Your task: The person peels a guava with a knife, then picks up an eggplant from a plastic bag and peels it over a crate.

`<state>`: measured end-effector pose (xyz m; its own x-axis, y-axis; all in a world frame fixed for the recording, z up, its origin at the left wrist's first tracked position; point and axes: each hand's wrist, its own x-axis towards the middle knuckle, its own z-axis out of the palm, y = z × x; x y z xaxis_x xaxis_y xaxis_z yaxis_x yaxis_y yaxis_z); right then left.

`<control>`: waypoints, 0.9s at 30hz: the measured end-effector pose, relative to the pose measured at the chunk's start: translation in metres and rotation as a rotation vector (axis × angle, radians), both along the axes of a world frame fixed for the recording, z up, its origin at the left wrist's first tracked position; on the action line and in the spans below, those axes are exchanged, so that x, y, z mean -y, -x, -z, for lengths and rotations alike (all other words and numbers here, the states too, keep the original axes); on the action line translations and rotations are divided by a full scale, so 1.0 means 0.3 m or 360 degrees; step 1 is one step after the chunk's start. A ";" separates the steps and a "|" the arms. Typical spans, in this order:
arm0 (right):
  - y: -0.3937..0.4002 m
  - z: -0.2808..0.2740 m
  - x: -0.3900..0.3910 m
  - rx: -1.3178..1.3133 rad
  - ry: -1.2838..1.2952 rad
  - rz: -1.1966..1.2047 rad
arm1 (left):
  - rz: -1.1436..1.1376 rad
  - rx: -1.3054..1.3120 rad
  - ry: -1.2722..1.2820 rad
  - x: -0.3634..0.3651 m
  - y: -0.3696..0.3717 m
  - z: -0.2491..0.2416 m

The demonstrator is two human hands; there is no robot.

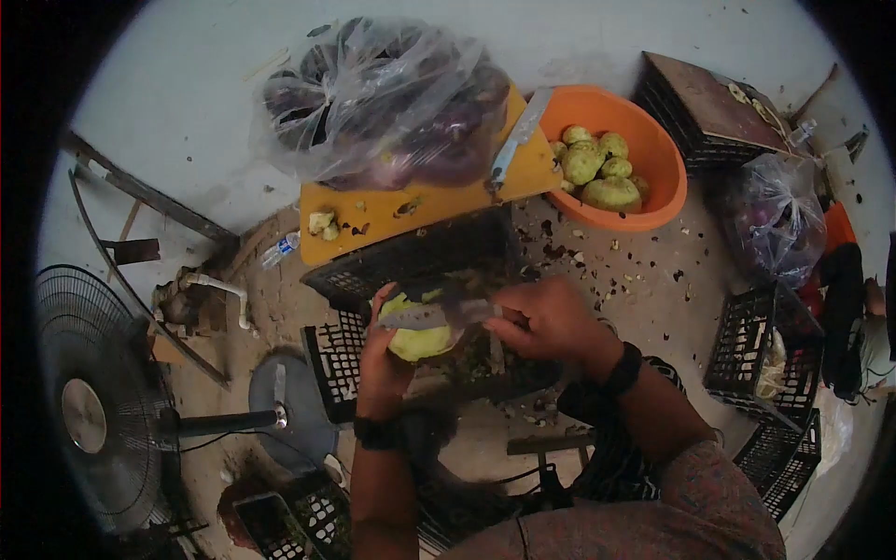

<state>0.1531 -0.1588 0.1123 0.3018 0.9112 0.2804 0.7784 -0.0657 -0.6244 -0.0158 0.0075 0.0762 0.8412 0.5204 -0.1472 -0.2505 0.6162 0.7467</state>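
Observation:
My left hand (381,359) is closed around a pale green, partly peeled vegetable (422,342), its fingers on the left side. In my right hand (546,317) is the handle of a knife (434,316). The broad blade points left and lies across the top of the vegetable. Below both hands is a black plastic crate (336,364) with dark scraps inside. Beyond it, an orange basin (667,173) holds several green, knobby vegetables (583,161).
A yellow board (350,210) bears a clear bag of purple produce (411,121) and a second knife (521,140). A fan (84,403) stands at the left. Crates (761,355) and another bag (779,219) are at the right. Peelings litter the floor.

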 end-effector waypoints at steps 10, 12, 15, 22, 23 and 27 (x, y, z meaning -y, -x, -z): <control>0.027 0.016 -0.027 -0.0061 -0.0026 0.0020 | 0.0033 -0.0104 -0.0142 0.017 -0.002 -0.024; 0.028 0.015 -0.029 -0.0017 0.0025 -0.0002 | 0.0066 -0.0097 -0.0154 0.001 0.006 -0.019; 0.028 0.028 -0.031 -0.0009 -0.0037 -0.0029 | 0.0041 -0.0071 -0.0195 -0.004 0.013 -0.024; 0.006 0.024 -0.023 -0.0049 0.0008 -0.0038 | 0.0084 -0.0089 -0.0065 -0.051 0.064 0.010; 0.011 0.036 -0.026 -0.0045 -0.0088 -0.0039 | 0.0119 -0.0106 -0.0041 -0.055 0.070 0.019; 0.020 0.030 -0.031 -0.0112 -0.0059 -0.0042 | 0.0102 0.0019 -0.0084 -0.031 0.056 -0.007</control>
